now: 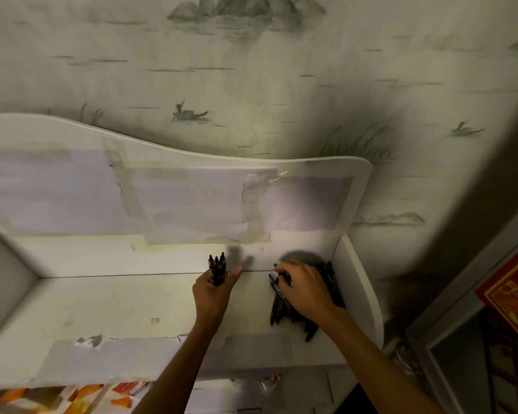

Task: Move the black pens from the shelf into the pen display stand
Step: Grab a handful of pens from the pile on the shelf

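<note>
On white wooden shelf, right rear corner, a heap of black plastic pens lies against the right side panel. Right hand rests atop the heap, fingers curled round 1 or 2 pens at its left edge. Left hand, nr the back edge, grips an upright bunch of black pens, abt 4. Taped paper sheets cover the back panel; torn paper strip along front edge. Red printed box far right, off the shelf.

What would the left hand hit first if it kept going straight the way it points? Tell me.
Probably the shelf's white back panel. The left hand, gripping a bunch of black pens, points up and away toward it, with nothing visible between, though depth is hard to judge.
</note>
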Demonstrator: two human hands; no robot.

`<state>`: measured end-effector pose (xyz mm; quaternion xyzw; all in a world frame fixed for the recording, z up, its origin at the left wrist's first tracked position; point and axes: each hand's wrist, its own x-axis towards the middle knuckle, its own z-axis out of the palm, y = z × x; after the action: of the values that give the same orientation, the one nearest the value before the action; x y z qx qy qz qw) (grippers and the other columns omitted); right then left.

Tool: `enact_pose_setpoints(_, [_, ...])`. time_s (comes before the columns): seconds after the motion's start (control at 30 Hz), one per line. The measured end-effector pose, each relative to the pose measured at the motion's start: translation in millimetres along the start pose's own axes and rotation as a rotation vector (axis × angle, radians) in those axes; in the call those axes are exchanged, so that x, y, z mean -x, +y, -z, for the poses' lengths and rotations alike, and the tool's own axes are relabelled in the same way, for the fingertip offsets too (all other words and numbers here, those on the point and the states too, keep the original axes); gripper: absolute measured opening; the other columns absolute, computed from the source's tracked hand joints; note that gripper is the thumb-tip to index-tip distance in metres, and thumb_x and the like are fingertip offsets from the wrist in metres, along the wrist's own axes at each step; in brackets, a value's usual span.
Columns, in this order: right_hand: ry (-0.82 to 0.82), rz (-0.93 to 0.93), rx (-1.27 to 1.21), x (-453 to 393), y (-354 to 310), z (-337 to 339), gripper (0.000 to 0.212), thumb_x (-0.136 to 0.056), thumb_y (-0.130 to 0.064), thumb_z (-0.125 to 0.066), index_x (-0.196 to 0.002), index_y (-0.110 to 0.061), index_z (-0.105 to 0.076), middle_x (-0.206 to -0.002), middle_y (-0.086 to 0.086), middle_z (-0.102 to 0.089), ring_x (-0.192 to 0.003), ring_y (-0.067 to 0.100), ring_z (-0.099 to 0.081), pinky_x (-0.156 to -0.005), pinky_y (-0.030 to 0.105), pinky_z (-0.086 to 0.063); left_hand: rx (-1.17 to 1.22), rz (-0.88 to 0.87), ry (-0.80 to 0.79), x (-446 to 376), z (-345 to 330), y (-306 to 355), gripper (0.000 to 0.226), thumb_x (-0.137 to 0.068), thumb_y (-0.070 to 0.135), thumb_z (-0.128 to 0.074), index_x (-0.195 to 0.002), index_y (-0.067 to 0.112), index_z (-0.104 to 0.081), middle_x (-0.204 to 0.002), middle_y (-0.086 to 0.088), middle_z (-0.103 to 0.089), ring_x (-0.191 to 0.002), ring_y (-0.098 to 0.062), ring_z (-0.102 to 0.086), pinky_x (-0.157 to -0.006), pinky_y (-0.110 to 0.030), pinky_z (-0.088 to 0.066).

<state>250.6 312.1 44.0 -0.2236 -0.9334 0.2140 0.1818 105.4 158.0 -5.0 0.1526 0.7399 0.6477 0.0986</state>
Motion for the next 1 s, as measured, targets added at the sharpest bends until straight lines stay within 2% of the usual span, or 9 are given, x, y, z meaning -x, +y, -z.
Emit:
enact_pose_setpoints(0.07, [0.006,0.005,0.007,1.2,-0.4,-0.7,0.021,-0.097,-0.023,-0.058,-0.114,-0.016,-0.07,-0.11,0.002,-0.069,-0.096,0.017,-0.062,-0.087,0.033,-0.054,-0.044,0.0,0.018,3.8,3.0,-6.7,0.046,-0.076,0.04,-0.084,-0.063,0.006,-0.056,-0.053,0.004,-0.05,-0.051,-0.008,-0.04,-0.053,-0.027,-0.036])
enact_pose_setpoints(0.17, [0.0,0.013,0.015,3.2,0.2,-2.1,0.021,-0.097,-0.021,-0.058,-0.113,-0.015,-0.07,-0.109,0.003,-0.069,-0.093,0.018,-0.062,-0.085,0.033,-0.055,-0.084,0.022,0.033,10.4,9.4,-19.7,0.038,-0.076,0.037,-0.085,-0.06,0.017,-0.056,-0.052,0.007,-0.054,-0.051,-0.004,-0.043,-0.054,-0.026,-0.036])
enact_pose_setpoints(0.27, [0.006,0.011,0.017,5.0,-0.1,-2.5,0.02,-0.097,-0.02,-0.058,-0.113,-0.016,-0.07,-0.107,0.002,-0.069,-0.091,0.017,-0.062,-0.084,0.034,-0.055,-0.079,0.021,0.014,13.1,14.7,-22.1,0.036,-0.08,0.036,-0.082,-0.064,0.013,-0.06,-0.055,-0.001,-0.055,-0.054,-0.009,-0.043,-0.056,-0.029,-0.035])
enact_pose_setpoints(0.43, [0.026,0.012,-0.003,6.1,0.4,-3.1,0.02,-0.096,-0.02,-0.061,-0.113,-0.016,-0.071,-0.105,0.001,-0.07,-0.087,0.013,-0.062,-0.078,0.022,-0.052,-0.056,0.067,0.069,3.5,16.7,-8.4,0.04,-0.081,0.045,-0.079,-0.062,0.019,-0.055,-0.051,0.012,-0.051,-0.049,-0.002,-0.04,-0.055,-0.029,-0.035])
enact_pose_setpoints(0.6, [0.033,0.006,-0.022,6.2,1.3,-1.9,0.02,-0.095,-0.017,-0.062,-0.113,-0.015,-0.071,-0.107,0.003,-0.071,-0.091,0.015,-0.065,-0.085,0.03,-0.056,-0.059,0.141,0.052,5.4,20.4,-17.5,0.037,-0.083,0.041,-0.077,-0.072,0.008,-0.065,-0.068,0.0,-0.067,-0.067,-0.019,-0.058,-0.062,-0.032,-0.044])
enact_pose_setpoints(0.67, [0.044,0.008,-0.023,4.7,1.4,-0.5,0.02,-0.095,-0.018,-0.062,-0.113,-0.015,-0.071,-0.106,0.003,-0.071,-0.09,0.015,-0.064,-0.084,0.028,-0.055,-0.029,0.144,0.05,0.0,22.5,-14.3,0.031,-0.086,0.041,-0.075,-0.076,0.012,-0.073,-0.074,0.001,-0.073,-0.072,-0.02,-0.065,-0.066,-0.032,-0.05])
enact_pose_setpoints(0.83, [0.018,-0.013,-0.021,6.3,-1.0,-2.1,0.024,-0.097,-0.019,-0.061,-0.119,-0.016,-0.069,-0.112,0.003,-0.07,-0.094,0.016,-0.064,-0.088,0.027,-0.055,-0.09,0.163,-0.007,2.5,25.1,-17.7,0.036,-0.087,0.038,-0.075,-0.079,0.003,-0.069,-0.078,-0.012,-0.07,-0.069,-0.021,-0.059,-0.066,-0.037,-0.048])
enact_pose_setpoints(0.93, [0.017,-0.014,-0.03,6.5,-1.1,-1.5,0.025,-0.097,-0.019,-0.061,-0.121,-0.016,-0.068,-0.113,0.003,-0.069,-0.094,0.015,-0.064,-0.088,0.025,-0.054,-0.064,0.141,0.064,1.6,20.0,-10.8,0.022,-0.091,0.027,-0.069,-0.072,0.016,-0.073,-0.076,0.003,-0.071,-0.074,-0.013,-0.063,-0.064,-0.028,-0.044])
enact_pose_setpoints(1.0, [0.012,-0.022,-0.036,6.3,0.2,-2.1,0.025,-0.097,-0.019,-0.061,-0.12,-0.015,-0.068,-0.112,0.003,-0.07,-0.094,0.015,-0.064,-0.087,0.024,-0.054,-0.052,0.147,0.102,-1.3,16.6,-6.9,0.021,-0.088,0.019,-0.068,-0.067,0.018,-0.07,-0.07,0.004,-0.069,-0.067,-0.012,-0.061,-0.059,-0.025,-0.041])
